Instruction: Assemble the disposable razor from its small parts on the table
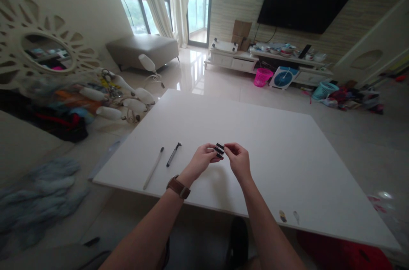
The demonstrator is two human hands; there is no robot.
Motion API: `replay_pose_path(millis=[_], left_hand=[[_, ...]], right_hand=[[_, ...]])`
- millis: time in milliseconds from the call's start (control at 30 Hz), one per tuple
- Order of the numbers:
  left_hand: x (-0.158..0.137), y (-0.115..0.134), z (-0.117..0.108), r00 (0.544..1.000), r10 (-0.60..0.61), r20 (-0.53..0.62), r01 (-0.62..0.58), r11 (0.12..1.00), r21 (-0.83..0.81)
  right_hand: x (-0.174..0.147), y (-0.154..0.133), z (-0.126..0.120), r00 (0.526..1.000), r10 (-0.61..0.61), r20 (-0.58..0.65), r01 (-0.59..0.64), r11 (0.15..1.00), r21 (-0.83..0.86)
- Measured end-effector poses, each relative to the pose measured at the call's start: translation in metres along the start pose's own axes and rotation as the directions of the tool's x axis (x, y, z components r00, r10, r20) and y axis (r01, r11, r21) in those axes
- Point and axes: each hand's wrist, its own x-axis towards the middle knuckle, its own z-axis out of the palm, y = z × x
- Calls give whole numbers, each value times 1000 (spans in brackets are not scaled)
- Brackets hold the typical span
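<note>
Above the middle of the white table, both hands meet at a small black piece with pale stripes (pixel 219 149), too small to name. My left hand (pixel 203 158), with a brown watch strap on its wrist, has its fingers closed around the piece from the left. From the right, my right hand (pixel 238 160) pinches its upper right end between thumb and fingertips. Left of the hands lies a short black-and-grey handle with a forked tip (pixel 174 154), looking like a razor handle. Farther left is a long pale stick with a dark end (pixel 154 168).
The white table (pixel 271 146) carries a small yellow-and-dark piece (pixel 283 216) and a small clear piece (pixel 296 217) near its front right edge. A chandelier (pixel 131 106) stands by the left edge. Beyond are a pink basket (pixel 263 77) and a low cabinet (pixel 243 64).
</note>
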Motion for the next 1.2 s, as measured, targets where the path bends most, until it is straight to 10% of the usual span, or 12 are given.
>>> replay_pose_path(millis=[200, 433, 633, 800, 1200], left_hand=[[6, 14, -36, 979, 62, -193, -40, 992, 120], [-14, 43, -140, 869, 72, -490, -112, 992, -53], [-45, 39, -228, 611, 131, -781, -46, 990, 130], [-68, 28, -262, 480, 160, -863, 43, 978, 205], [-60, 0, -281, 520, 197, -831, 278, 881, 383]], right_hand=[[3, 0, 3, 1000, 8, -29, -11, 995, -98], [1, -6, 10, 999, -3, 38, 6, 997, -73], [-4, -15, 11, 994, -8, 112, 16, 998, -66], [-7, -19, 6, 990, -23, 137, 31, 998, -60], [-8, -20, -4, 984, -38, 175, 52, 996, -72]])
